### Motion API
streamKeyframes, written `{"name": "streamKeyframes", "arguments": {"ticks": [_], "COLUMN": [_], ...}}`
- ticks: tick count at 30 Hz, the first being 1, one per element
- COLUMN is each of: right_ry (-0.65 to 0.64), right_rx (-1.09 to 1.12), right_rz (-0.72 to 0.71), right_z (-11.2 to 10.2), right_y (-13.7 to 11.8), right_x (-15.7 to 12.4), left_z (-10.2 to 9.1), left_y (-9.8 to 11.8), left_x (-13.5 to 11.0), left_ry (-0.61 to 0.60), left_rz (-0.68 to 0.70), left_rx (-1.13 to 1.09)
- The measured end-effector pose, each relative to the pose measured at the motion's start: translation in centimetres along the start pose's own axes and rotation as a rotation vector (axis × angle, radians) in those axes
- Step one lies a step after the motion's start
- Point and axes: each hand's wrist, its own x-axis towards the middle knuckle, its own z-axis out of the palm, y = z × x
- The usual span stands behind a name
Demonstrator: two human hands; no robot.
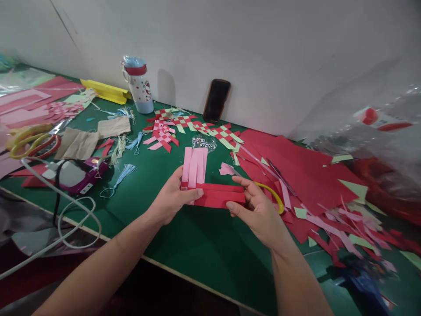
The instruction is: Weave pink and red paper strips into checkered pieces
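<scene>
Pink paper strips (196, 164) stand upright and cross red paper strips (215, 195) that run out to the right. At the crossing, my left hand (174, 193) pinches them with the thumb on top. My right hand (255, 204) has its thumb and fingers on the right end of the red strips. Just beyond the strips lies a small clear dish of beads (204, 142). Finished woven paper fish, one pink and red (162, 135) and several green and red (225, 134), lie behind it. Scissors with a yellow handle (274, 197) are partly hidden behind my right hand.
A phone (217, 100) leans on the wall beside a water bottle (140, 85). Red sheets (289, 166) and paper scraps (342, 228) cover the right side. Tassels (123, 173), a purple device with a white cable (87, 175) and more scissors (36, 142) lie left.
</scene>
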Motion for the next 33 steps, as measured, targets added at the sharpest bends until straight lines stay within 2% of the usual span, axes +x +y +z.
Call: {"name": "streamKeyframes", "arguments": {"ticks": [4, 8, 10, 12, 17, 19, 21, 26, 30, 33], "right_ry": [0.014, 0.215, 0.224, 0.114, -0.274, -0.327, -0.299, -0.148, -0.129, -0.128], "right_rx": [-0.043, -0.054, -0.020, -0.010, 0.002, 0.087, 0.179, 0.299, 0.328, 0.297], "right_rz": [-0.011, -0.106, -0.077, -0.003, 0.096, 0.103, 0.103, 0.074, 0.062, 0.045], "right_z": [-0.4, -1.0, -1.2, -1.2, -0.3, 0.2, 0.7, 1.2, 1.2, 1.4], "right_y": [0.3, 0.8, 0.9, 0.9, 0.7, 0.9, 1.1, 1.7, 1.8, 1.5], "right_x": [0.1, 0.5, 0.6, 0.5, 0.1, 0.0, 0.1, 0.3, 0.3, 0.2], "left_z": [0.1, 0.0, -0.1, -0.1, -0.1, 0.0, 0.0, 0.1, 0.4, 0.5], "left_y": [0.2, 0.1, -0.1, -0.3, -0.2, -0.2, -0.3, -0.8, -0.6, -0.5], "left_x": [-0.2, -0.4, -0.5, -0.6, -0.6, -0.7, -0.8, -0.9, -0.8, -0.7], "left_ry": [-0.055, -0.142, -0.215, -0.272, -0.375, -0.424, -0.450, -0.361, -0.218, -0.169], "left_rz": [-0.002, -0.052, -0.092, -0.087, 0.110, 0.135, 0.106, -0.110, -0.139, -0.135], "left_rx": [0.002, 0.078, 0.147, 0.232, 0.446, 0.488, 0.494, 0.326, 0.214, 0.215]}}
